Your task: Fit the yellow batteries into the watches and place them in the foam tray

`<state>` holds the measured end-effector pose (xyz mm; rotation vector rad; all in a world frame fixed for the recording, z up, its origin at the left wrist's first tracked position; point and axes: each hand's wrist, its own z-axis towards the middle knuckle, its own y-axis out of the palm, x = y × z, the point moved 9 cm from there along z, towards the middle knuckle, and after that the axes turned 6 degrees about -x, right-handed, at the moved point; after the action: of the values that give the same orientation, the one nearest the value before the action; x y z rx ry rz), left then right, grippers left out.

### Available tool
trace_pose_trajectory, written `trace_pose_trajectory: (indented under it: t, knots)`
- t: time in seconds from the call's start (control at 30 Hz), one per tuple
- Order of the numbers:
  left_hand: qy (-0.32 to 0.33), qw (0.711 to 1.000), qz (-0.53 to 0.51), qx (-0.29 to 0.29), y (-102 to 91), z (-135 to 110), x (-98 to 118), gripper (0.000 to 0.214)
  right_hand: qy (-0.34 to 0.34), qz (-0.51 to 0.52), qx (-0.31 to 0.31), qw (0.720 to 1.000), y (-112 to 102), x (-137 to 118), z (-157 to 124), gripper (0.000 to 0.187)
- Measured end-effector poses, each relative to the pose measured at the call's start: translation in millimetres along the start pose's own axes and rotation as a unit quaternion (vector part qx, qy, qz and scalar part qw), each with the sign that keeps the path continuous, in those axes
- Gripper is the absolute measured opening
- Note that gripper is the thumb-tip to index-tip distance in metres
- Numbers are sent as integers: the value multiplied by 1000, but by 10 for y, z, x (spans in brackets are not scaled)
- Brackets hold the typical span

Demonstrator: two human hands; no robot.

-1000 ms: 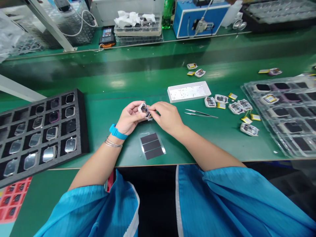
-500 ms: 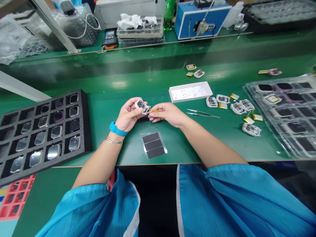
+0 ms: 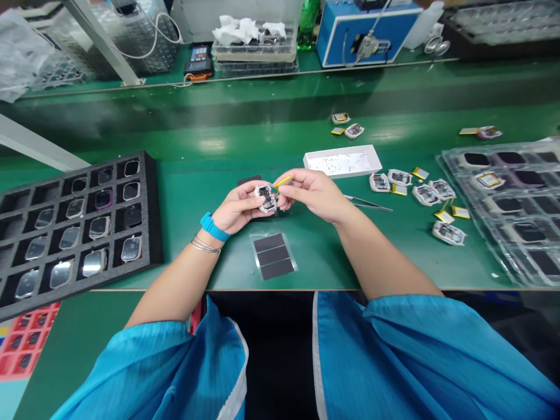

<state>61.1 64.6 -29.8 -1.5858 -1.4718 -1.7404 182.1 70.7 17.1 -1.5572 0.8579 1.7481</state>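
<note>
Between the thumb and fingers of my left hand is an opened white smartwatch case, its inner parts facing up. My right hand pinches a small battery with a yellow edge, right beside the case. A dark pad lies partly hidden behind my left hand. Below the hands, a clear sheet with dark rectangular stickers lies on the green bench. A pair of tweezers rests just right of my right hand.
At left stands a black foam tray with several watches. Beyond my right hand are a shallow white box and several opened watch cases with batteries. Clear plastic trays stand at far right. A blue machine sits on the shelf.
The watch case in my left hand has moved right and slightly down, and turned. My right hand has risen and moved right, tilting the battery up. The view has shifted slightly.
</note>
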Motion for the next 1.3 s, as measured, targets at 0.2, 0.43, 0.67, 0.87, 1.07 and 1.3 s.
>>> trace_pose_trajectory:
  t: [0.2, 0.43, 0.67, 0.87, 1.07, 1.3]
  knots:
    - [-48, 998, -18, -36, 101, -4, -112, 48, -92, -151, 80, 981, -57, -103, -23, 37]
    - [-64, 997, -27, -23, 104, 14, -148, 32, -122, -271, 110, 948, -35, -122, -42, 17]
    - [-49, 994, 9, 93, -76, 43, -102, 17, -79, -283, 153, 943, -89, 108, 112, 21]
    - [-8, 977, -22, 210, -463, -27, 75, 13, -3, -373, 113, 921, -62, 337, 248, 9]
    - [-48, 979, -19, 199, -426, -24, -12, 10, 25, -477, 50, 877, 91, 455, 232, 10]
    - [-45, 975, -33, 216, -419, -37, -28, 16, 49, -462, 66, 883, 57, 495, 268, 5]
